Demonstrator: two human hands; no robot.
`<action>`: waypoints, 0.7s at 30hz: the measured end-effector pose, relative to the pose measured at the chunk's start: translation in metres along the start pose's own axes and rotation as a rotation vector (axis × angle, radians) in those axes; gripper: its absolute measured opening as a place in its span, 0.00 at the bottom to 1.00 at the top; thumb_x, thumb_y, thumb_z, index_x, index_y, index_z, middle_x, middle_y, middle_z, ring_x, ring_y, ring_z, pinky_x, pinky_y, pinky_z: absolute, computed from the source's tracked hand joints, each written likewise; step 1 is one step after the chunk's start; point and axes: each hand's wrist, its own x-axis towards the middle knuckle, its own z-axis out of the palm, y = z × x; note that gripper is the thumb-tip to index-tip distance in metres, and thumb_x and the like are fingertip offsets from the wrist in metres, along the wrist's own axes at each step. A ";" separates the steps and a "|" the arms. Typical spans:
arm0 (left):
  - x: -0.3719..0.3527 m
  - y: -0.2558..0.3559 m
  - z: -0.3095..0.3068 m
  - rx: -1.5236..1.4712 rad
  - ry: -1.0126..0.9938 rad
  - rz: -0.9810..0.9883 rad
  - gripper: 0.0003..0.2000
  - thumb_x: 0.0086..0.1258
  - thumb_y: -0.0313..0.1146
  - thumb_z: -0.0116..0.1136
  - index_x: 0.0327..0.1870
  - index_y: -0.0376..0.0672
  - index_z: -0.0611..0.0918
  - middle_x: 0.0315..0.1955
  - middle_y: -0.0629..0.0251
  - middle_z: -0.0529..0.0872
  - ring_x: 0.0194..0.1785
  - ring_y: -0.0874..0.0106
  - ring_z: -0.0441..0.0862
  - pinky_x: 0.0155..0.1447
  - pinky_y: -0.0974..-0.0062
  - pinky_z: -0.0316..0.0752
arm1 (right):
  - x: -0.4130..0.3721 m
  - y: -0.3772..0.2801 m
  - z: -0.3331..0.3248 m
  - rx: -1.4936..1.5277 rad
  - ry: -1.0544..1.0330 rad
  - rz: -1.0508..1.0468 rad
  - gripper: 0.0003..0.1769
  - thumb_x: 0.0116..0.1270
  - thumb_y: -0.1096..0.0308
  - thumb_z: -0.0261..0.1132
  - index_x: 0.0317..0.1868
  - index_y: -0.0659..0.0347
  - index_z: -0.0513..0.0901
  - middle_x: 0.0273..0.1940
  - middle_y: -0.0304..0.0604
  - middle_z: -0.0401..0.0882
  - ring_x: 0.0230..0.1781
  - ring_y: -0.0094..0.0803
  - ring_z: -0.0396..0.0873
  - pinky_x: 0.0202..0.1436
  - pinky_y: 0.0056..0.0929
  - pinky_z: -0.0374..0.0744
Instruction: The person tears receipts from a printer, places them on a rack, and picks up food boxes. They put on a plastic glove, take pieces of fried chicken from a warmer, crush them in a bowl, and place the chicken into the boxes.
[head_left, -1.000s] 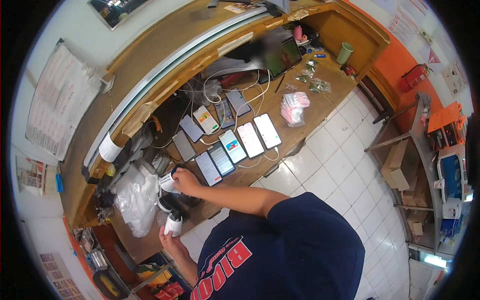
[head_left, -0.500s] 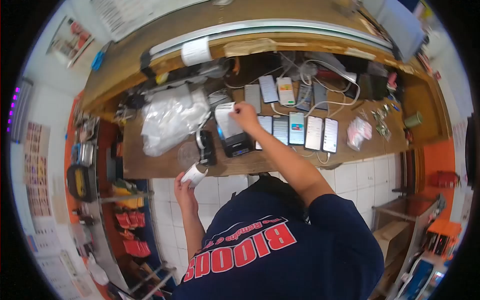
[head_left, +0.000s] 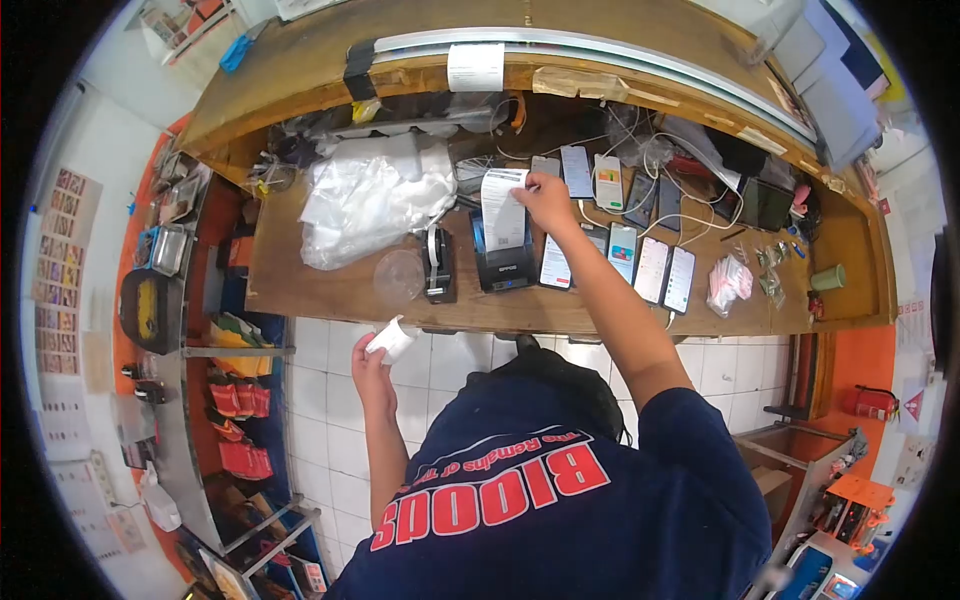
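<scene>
My right hand (head_left: 545,200) pinches the upper right corner of a printed paper strip (head_left: 505,210), which rises from a black printer (head_left: 505,265) on the wooden desk. In front of the desk edge, my left hand (head_left: 370,367) holds a curled white paper slip (head_left: 395,342). A black tape dispenser (head_left: 440,262) stands left of the printer, beside a clear round lid (head_left: 399,277). Just right of the printer lie several phones, among them one with a lit white screen (head_left: 556,263).
Clear plastic bags (head_left: 375,200) cover the desk's left part. White cables (head_left: 690,195) loop over the phones at the back. Small pink-white packets (head_left: 730,283) and a green cylinder (head_left: 828,279) sit at the right. A raised wooden shelf (head_left: 640,55) runs behind.
The view has shifted, so the desk appears higher and turned. More of the printed strip now shows flat under my right hand. My left hand still holds its paper slip.
</scene>
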 end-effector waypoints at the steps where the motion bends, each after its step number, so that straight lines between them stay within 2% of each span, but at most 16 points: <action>1: 0.002 0.000 -0.002 0.010 -0.007 0.004 0.21 0.70 0.21 0.56 0.64 0.37 0.73 0.58 0.53 0.80 0.62 0.62 0.79 0.66 0.63 0.75 | -0.001 -0.003 -0.003 0.010 -0.005 0.007 0.14 0.57 0.65 0.77 0.34 0.68 0.85 0.37 0.52 0.84 0.38 0.46 0.85 0.43 0.39 0.80; 9: 0.004 0.007 0.002 -0.029 -0.051 0.018 0.21 0.70 0.21 0.56 0.64 0.37 0.73 0.56 0.54 0.81 0.60 0.63 0.80 0.64 0.64 0.75 | -0.013 -0.020 -0.019 -0.063 -0.046 -0.051 0.15 0.58 0.63 0.77 0.34 0.67 0.85 0.34 0.48 0.81 0.34 0.42 0.82 0.41 0.37 0.78; 11: 0.007 0.006 0.002 -0.035 -0.063 0.017 0.20 0.71 0.21 0.56 0.64 0.36 0.73 0.56 0.54 0.81 0.60 0.63 0.80 0.64 0.65 0.75 | -0.013 -0.017 -0.018 -0.108 -0.021 -0.079 0.16 0.58 0.62 0.77 0.36 0.67 0.86 0.33 0.45 0.82 0.31 0.33 0.79 0.38 0.33 0.77; 12: 0.007 0.006 0.001 -0.036 -0.063 0.017 0.20 0.71 0.21 0.56 0.64 0.36 0.73 0.56 0.54 0.81 0.60 0.63 0.80 0.64 0.65 0.75 | -0.014 -0.020 -0.019 -0.109 -0.022 -0.079 0.16 0.58 0.62 0.77 0.36 0.67 0.86 0.33 0.45 0.82 0.31 0.33 0.79 0.38 0.33 0.77; 14: 0.008 0.005 0.001 -0.047 -0.058 0.013 0.19 0.71 0.21 0.55 0.64 0.36 0.73 0.55 0.54 0.81 0.60 0.64 0.80 0.64 0.65 0.75 | -0.016 -0.025 -0.022 -0.093 -0.043 -0.037 0.15 0.59 0.62 0.77 0.34 0.67 0.85 0.34 0.48 0.81 0.33 0.41 0.80 0.40 0.38 0.78; 21: 0.012 0.002 -0.002 -0.047 -0.063 0.011 0.19 0.72 0.20 0.54 0.63 0.36 0.73 0.55 0.54 0.81 0.60 0.64 0.80 0.65 0.65 0.75 | -0.013 -0.023 -0.022 -0.101 -0.027 -0.076 0.15 0.59 0.63 0.76 0.35 0.67 0.86 0.35 0.49 0.81 0.33 0.41 0.80 0.41 0.38 0.78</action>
